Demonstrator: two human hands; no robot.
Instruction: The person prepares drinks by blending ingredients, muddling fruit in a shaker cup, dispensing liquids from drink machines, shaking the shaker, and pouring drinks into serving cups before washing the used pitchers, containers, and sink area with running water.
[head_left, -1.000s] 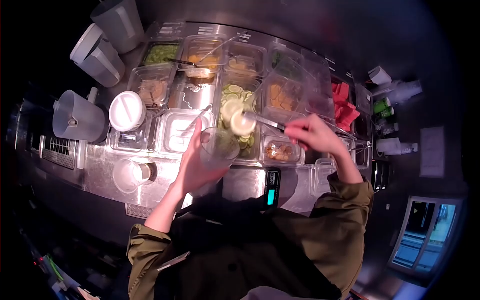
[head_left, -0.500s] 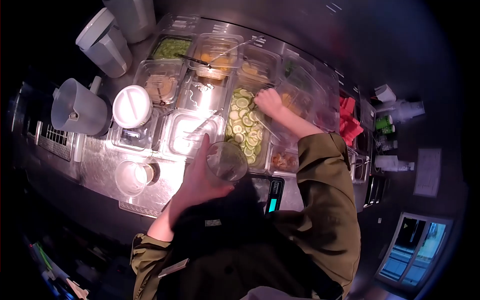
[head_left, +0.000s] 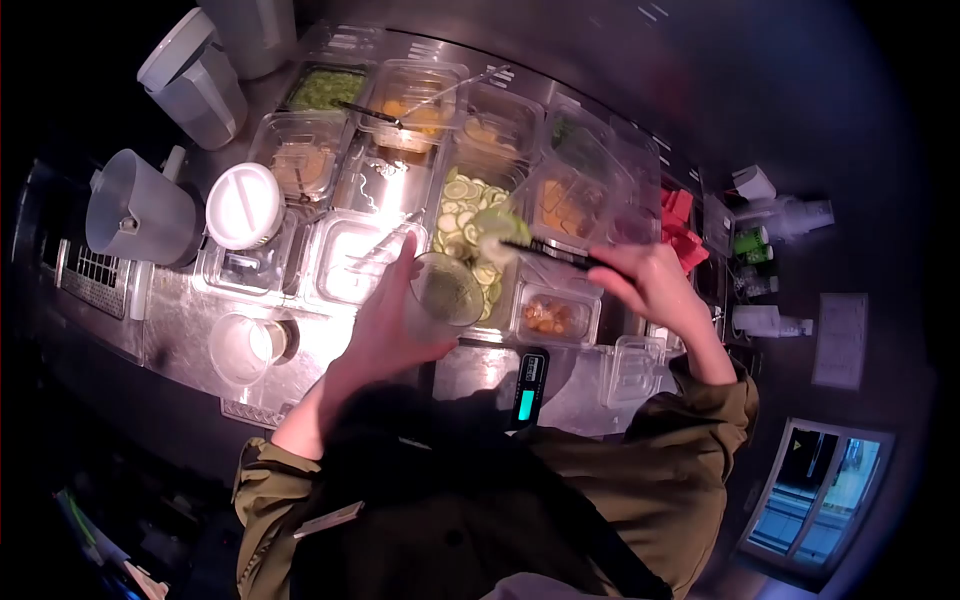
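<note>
My left hand (head_left: 385,315) is closed around a clear plastic cup (head_left: 446,290), tilted so that its open mouth faces up toward me. To the right, my right hand (head_left: 650,285) grips black tongs (head_left: 548,252) that point left. At their tips are blurred lime slices (head_left: 497,228), held over the tub of sliced limes (head_left: 462,200) and close to the cup's rim. How many slices the tongs carry cannot be made out.
Clear lidded tubs (head_left: 572,205) surround the limes, with a tub of orange pieces (head_left: 548,315) nearer me. A scale (head_left: 527,390) with a lit display sits at the counter's front. Left stand another clear cup (head_left: 240,348), a white-lidded container (head_left: 245,205) and a measuring jug (head_left: 140,215).
My right hand has moved from the far edge of the lime tub to the right and nearer me, and now holds tongs with lime at the tips. My left hand keeps the cup.
</note>
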